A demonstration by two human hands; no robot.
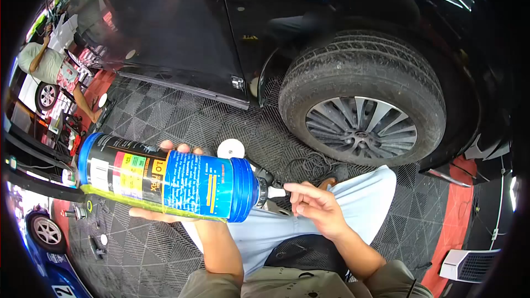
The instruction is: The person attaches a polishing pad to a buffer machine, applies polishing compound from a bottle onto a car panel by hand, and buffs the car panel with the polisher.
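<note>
In the head view, a blue-and-black labelled bottle (165,176) is held sideways, left of and nearer the wearer than the spoked alloy wheel (361,138). The left hand (203,227) is wrapped firmly round it from behind, fingertips showing along its upper edge. Below the wheel, the right hand (323,209) is loosely spread, index finger extended at the white nozzle (277,191); whether they touch I cannot tell. Left of the wheel, a round white pad (231,149) shows beyond the bottle; a black cable (309,166) lies coiled just below the tyre.
</note>
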